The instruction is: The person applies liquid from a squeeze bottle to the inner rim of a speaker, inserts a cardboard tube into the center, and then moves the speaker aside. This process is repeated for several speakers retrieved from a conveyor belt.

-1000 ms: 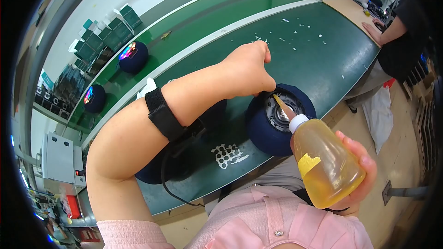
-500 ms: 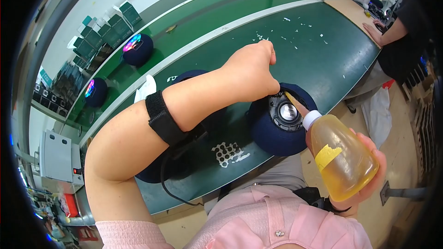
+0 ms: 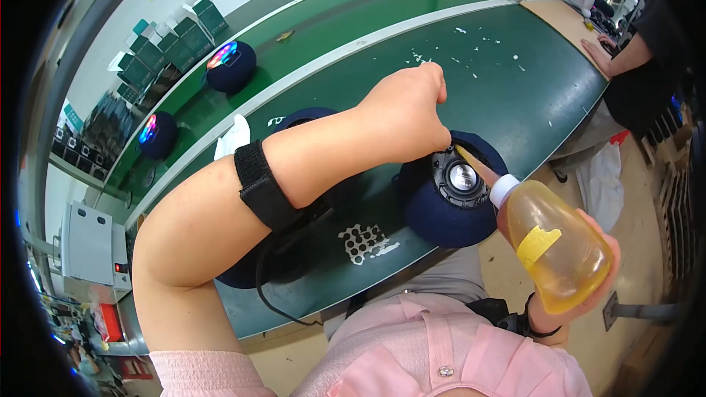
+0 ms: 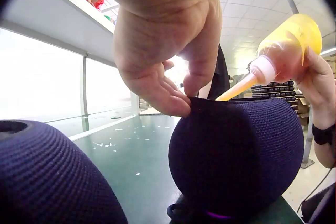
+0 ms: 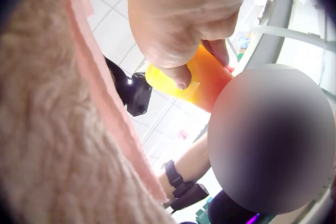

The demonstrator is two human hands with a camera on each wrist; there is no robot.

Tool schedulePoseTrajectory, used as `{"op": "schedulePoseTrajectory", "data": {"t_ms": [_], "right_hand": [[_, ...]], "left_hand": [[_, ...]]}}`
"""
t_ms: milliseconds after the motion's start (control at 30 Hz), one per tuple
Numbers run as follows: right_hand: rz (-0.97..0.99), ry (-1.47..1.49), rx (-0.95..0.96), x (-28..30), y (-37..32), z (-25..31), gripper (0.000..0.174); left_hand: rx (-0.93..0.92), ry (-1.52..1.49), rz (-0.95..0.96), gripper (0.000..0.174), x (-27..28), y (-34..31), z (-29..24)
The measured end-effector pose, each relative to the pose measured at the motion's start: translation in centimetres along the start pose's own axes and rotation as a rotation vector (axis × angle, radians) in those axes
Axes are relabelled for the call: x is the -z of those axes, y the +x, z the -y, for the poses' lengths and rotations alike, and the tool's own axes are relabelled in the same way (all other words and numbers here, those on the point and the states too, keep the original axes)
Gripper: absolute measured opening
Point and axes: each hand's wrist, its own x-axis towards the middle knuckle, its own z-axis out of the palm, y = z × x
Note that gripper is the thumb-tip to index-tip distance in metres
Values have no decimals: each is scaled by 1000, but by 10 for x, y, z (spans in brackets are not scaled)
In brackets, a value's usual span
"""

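Note:
A round speaker (image 3: 448,222) in dark blue knitted fabric stands on the bench, its open top showing a silver driver (image 3: 462,176) in a black frame. At the rim of this opening my left hand (image 3: 408,117) pinches the fabric edge (image 4: 202,100) between thumb and fingers. My right hand (image 3: 612,256) grips a squeeze bottle (image 3: 562,261) of yellow liquid, with a piece of yellow tape on its side. The bottle tilts so that its long nozzle (image 3: 478,164) points down into the opening, close to my left fingertips. The nozzle tip is hidden behind the rim in the left wrist view.
Another blue speaker (image 4: 50,174) stands to the left, partly hidden under my forearm. Perforated white scrap (image 3: 362,242) lies near the bench's front edge. Two lit speakers (image 3: 232,66) are on the green strip behind, near boxes (image 3: 176,48). Another person (image 3: 632,51) is at the right.
The bottle has shifted right, its nozzle now at the rim beside my left fingertips, leaving the silver driver more exposed. My left hand has moved slightly right. The lit speakers behind have travelled right.

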Motion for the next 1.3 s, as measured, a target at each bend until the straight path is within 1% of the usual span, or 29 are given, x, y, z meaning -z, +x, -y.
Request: {"op": "schedulePoseTrajectory", "data": {"t_ms": [133, 367, 500, 533, 567, 633, 667, 700, 767, 800, 833, 867, 900, 933, 1000, 1033, 1100, 1133, 1167, 1200, 1233, 1267, 1300], "right_hand": [[7, -56, -24, -1, 3, 1, 69], [18, -179, -79, -5, 6, 3, 80], [17, -247, -105, -7, 10, 5, 86], [28, -92, -51, -3, 12, 0, 65], [26, -91, -42, 0, 13, -7, 65], [-177, 102, -266, 6, 15, -24, 63], [-183, 162, -284, 10, 17, -30, 57], [-187, 165, -279, 17, 18, -36, 57], [-123, 412, -452, 34, 18, -48, 49], [-150, 489, -503, 40, 18, -52, 46], [-150, 492, -499, 42, 17, -54, 46], [-239, 647, -575, 43, 19, -56, 46], [-330, 801, -652, 45, 20, -57, 46], [-329, 799, -651, 43, 22, -58, 46], [-321, 1355, -853, 36, 31, -58, 47], [-312, 1353, -851, 34, 33, -58, 47], [-182, 1675, -962, 29, 38, -58, 48], [-64, 1651, -921, 25, 40, -54, 52], [-56, 1650, -917, 21, 42, -49, 52], [33, 1615, -923, 17, 43, -43, 56], [122, 1575, -930, 15, 44, -38, 60], [130, 1572, -930, 15, 46, -35, 60], [199, 1630, -973, 14, 49, -32, 63]], "left_hand": [[27, -21, 30, 32, 2, -1, -3], [18, -8, 17, 32, 1, 0, -1], [-47, 27, 16, 34, -1, 3, 3], [-68, 27, 31, 35, 1, 3, 4], [-74, 31, 25, 35, 7, 3, 1], [15, -63, -41, 34, 20, 2, -5], [-17, -190, -118, 34, 29, -1, -5], [-21, -251, -190, 33, 39, -3, -9], [-86, -407, -317, 32, 58, -17, -14], [-91, -403, -320, 32, 60, -26, -14], [-116, -470, -333, 30, 58, -40, -14], [-140, -540, -342, 29, 54, -53, -15], [-94, -563, -280, 33, 42, -67, -12], [-59, -618, -202, 36, 29, -83, -12], [10, -690, -40, 42, 4, -117, -17], [39, -703, 44, 45, -6, -132, -21], [-33, -741, 164, 55, -30, -158, -15], [38, -888, 143, 61, -43, -166, -15], [110, -1034, 123, 67, -54, -170, -17], [179, -1114, 78, 76, -64, -169, -17], [175, -1117, 73, 76, -74, -164, -18], [221, -1274, -32, 78, -84, -156, -19], [266, -1430, -139, 80, -92, -149, -20]]}}
